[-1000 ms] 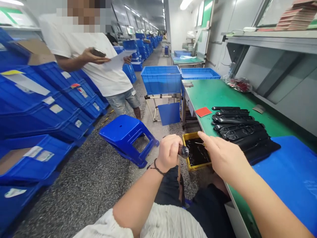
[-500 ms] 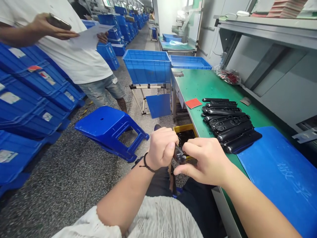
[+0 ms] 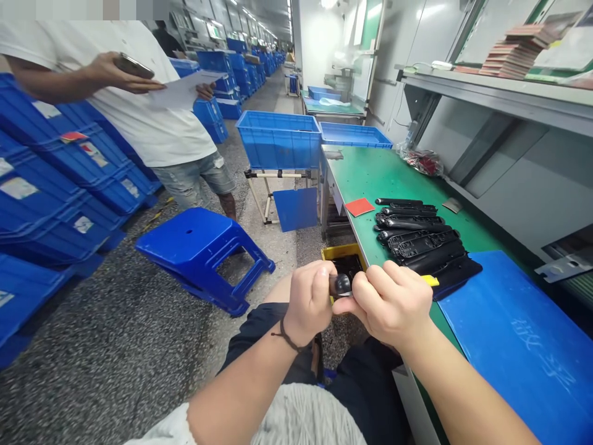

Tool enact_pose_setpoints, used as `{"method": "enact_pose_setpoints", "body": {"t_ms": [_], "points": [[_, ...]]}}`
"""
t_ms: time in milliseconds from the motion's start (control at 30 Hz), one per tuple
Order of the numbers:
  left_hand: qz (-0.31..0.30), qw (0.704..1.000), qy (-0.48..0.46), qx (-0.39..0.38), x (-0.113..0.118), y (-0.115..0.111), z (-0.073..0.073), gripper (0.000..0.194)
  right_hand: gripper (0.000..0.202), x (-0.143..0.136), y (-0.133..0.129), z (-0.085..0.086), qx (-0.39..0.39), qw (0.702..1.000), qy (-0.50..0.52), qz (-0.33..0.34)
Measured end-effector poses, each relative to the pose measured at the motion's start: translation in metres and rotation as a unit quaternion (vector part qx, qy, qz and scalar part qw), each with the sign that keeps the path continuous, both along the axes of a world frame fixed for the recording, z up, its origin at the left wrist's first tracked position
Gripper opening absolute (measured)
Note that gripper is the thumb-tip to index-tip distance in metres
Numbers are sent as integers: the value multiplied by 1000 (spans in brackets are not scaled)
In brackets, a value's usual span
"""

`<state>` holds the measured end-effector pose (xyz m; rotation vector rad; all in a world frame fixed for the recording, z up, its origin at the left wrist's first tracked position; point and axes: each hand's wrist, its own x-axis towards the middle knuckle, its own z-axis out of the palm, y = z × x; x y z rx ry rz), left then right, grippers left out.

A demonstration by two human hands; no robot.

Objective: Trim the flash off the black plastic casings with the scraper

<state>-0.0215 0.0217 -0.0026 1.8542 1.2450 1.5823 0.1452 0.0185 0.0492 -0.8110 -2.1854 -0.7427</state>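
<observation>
My left hand is closed around a black plastic part, whose rounded glossy end sticks out towards my right hand. My right hand is curled shut close against that end, its thumb reaching under the part. A yellow-handled tool shows its end beyond my right knuckles; the rest is hidden in the fist. On the green bench, right of my hands, several similar long black plastic parts lie in a row. Below my hands stands a yellow bin with black pieces inside.
A blue sheet covers the near part of the green bench, with a red square at its edge. A blue stool and stacked blue crates stand left. A person there holds a phone and paper.
My hands have come closer together, and the black part has turned so its rounded end faces right. The yellow end now shows behind my right hand. The view has tilted up slightly.
</observation>
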Motion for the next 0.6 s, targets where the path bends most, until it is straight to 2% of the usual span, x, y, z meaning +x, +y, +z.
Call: {"method": "enact_pose_setpoints", "body": {"t_ms": [67, 133, 200, 333, 467, 600], "points": [[12, 999, -25, -37, 5, -3, -3, 48, 43, 2, 1, -2, 20, 1000, 1, -7], [-6, 994, -60, -86, 6, -2, -6, 48, 42, 5, 4, -2, 26, 1000, -2, 6], [-78, 980, -109, -150, 4, 1, -10, 47, 41, 9, 8, 0, -10, 999, 7, 34], [-237, 922, -185, -243, -4, 4, -16, 45, 12, 19, 14, 10, -190, 978, 76, 48], [-290, 908, -202, -226, -7, -4, -18, 46, 30, 27, 14, 15, -283, 955, 84, 34], [-293, 920, -193, -173, -8, -10, -18, 55, 48, 28, 13, 18, -347, 932, 96, 50]]}}
